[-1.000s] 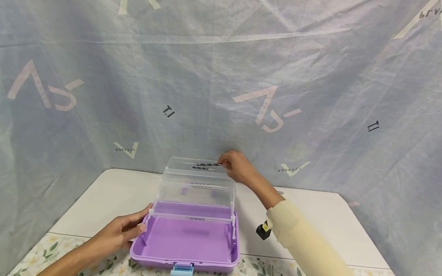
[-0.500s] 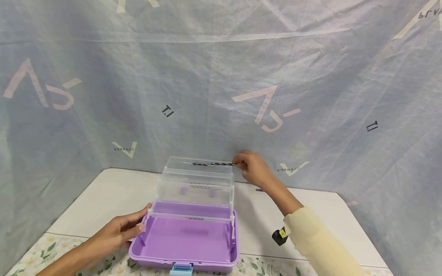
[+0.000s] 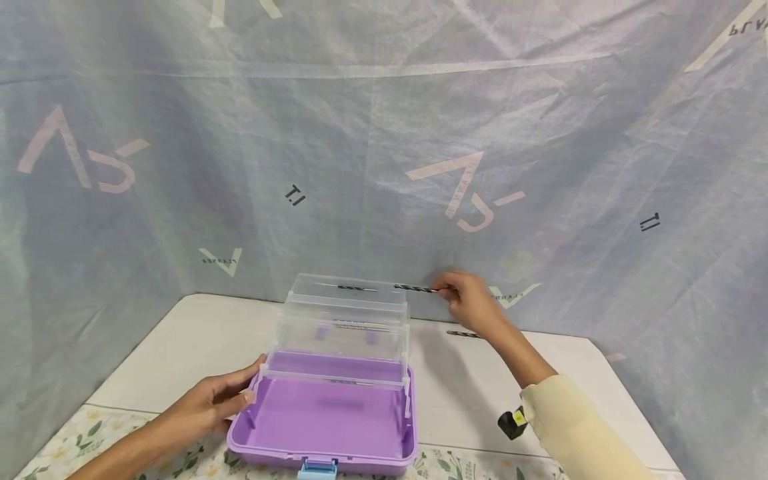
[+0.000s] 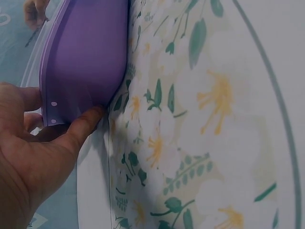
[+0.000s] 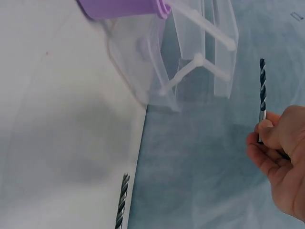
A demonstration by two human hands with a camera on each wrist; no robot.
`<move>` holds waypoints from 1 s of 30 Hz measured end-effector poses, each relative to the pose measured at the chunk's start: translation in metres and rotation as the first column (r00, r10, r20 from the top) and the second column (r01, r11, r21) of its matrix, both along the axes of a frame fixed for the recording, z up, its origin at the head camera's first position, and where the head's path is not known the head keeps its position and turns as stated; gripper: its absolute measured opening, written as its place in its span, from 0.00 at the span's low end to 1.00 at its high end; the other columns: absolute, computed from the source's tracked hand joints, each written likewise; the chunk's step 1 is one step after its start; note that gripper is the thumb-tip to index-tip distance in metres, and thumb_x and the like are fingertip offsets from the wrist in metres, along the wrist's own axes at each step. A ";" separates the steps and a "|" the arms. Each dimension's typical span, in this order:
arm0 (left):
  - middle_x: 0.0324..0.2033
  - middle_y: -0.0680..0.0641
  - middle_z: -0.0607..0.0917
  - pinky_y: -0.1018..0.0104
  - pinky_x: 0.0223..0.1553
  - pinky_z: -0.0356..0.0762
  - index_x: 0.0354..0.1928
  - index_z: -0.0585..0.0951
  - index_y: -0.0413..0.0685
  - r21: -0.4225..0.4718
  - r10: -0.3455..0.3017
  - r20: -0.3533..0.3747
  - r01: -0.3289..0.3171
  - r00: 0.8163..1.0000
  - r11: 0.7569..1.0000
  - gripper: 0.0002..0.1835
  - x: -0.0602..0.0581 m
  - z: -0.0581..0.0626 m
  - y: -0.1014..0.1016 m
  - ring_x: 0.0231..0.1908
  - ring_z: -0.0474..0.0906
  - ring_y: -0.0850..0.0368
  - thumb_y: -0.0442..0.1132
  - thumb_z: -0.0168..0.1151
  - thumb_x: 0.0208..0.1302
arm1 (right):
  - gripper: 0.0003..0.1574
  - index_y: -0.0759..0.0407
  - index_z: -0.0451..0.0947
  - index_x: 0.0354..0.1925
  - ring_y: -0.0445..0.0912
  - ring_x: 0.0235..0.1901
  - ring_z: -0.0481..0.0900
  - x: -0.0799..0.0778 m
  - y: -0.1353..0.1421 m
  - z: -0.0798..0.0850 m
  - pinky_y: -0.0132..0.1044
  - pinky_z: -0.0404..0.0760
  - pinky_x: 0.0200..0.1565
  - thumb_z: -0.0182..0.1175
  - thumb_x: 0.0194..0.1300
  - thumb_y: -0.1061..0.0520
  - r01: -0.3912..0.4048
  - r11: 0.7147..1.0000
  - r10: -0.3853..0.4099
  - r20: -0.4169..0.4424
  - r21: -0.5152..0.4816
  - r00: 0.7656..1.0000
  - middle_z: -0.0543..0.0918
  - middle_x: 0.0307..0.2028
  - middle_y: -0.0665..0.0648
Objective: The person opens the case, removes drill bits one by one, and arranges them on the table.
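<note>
A purple storage box (image 3: 360,460) with a blue front latch stands open, its clear plastic trays (image 3: 378,308) raised in steps at the back. My left hand (image 3: 210,400) grips the box's left side, with thumb and fingers on either side of the wall in the left wrist view. To the right of the top tray, in the air, my right hand (image 3: 471,303) pinches a dark twist drill bit (image 5: 263,88) by its shank; the fluted end points toward the tray. One dark drill bit (image 3: 354,288) lies in the top tray, and thin silvery bits (image 3: 360,326) lie in a lower one.
On the white table (image 3: 600,407), beyond the box's right side, lies another drill bit (image 5: 122,202), partly behind the right forearm in the head view. A flowered cloth (image 4: 190,143) covers the table's front. A grey-blue curtain (image 3: 360,147) hangs close behind.
My right hand has moved right, drawing the pinched drill bit away from over the top tray. The bit on the table shows more now. My left hand stays on the box.
</note>
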State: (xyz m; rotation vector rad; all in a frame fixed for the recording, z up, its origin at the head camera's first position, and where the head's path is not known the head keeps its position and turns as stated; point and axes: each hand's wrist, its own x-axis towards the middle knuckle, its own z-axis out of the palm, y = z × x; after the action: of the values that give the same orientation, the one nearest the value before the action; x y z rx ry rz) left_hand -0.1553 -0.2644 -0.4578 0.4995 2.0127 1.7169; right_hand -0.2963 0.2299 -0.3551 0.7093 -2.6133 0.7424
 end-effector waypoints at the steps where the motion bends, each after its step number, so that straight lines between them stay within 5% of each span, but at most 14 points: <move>1: 0.85 0.20 0.43 0.50 0.54 0.96 0.91 0.40 0.39 -0.001 0.000 -0.003 0.000 1.000 1.000 0.41 0.000 0.000 0.000 0.62 0.88 0.57 0.41 0.51 0.93 | 0.16 0.61 0.93 0.49 0.56 0.47 0.90 0.000 0.003 -0.001 0.51 0.91 0.49 0.62 0.77 0.74 0.008 1.000 -0.008 0.002 0.000 1.000 0.93 0.49 0.62; 9: 0.86 0.22 0.40 0.52 0.55 0.95 0.90 0.41 0.37 -0.009 0.008 -0.004 -0.009 1.000 1.000 0.41 0.000 0.001 0.001 0.63 0.86 0.62 0.42 0.52 0.93 | 0.15 0.62 0.93 0.51 0.59 0.50 0.91 0.008 0.027 -0.014 0.56 0.93 0.53 0.62 0.79 0.72 0.053 0.998 -0.052 0.063 -0.015 0.997 0.93 0.50 0.63; 19: 0.86 0.22 0.41 0.51 0.55 0.95 0.91 0.41 0.39 -0.011 0.011 -0.013 -0.011 1.000 1.000 0.41 0.002 -0.001 0.000 0.63 0.86 0.61 0.41 0.51 0.93 | 0.15 0.63 0.91 0.54 0.53 0.46 0.90 0.013 0.060 -0.039 0.49 0.91 0.47 0.60 0.81 0.71 0.103 0.994 -0.107 0.197 0.028 0.975 0.93 0.51 0.62; 30: 0.85 0.20 0.42 0.51 0.55 0.96 0.91 0.41 0.40 -0.008 0.010 -0.003 -0.010 1.000 1.000 0.41 0.001 0.000 0.001 0.63 0.87 0.57 0.42 0.52 0.93 | 0.13 0.61 0.93 0.47 0.50 0.42 0.89 0.010 0.093 -0.078 0.42 0.88 0.43 0.65 0.76 0.72 0.117 0.990 -0.132 0.217 0.080 0.967 0.94 0.45 0.60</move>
State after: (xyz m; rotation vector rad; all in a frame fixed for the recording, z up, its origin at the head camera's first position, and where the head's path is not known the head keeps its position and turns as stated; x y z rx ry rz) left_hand -0.1547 -0.2636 -0.4578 0.4897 2.0262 1.7148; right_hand -0.2866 0.3227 -0.4326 0.4982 -2.8656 0.7382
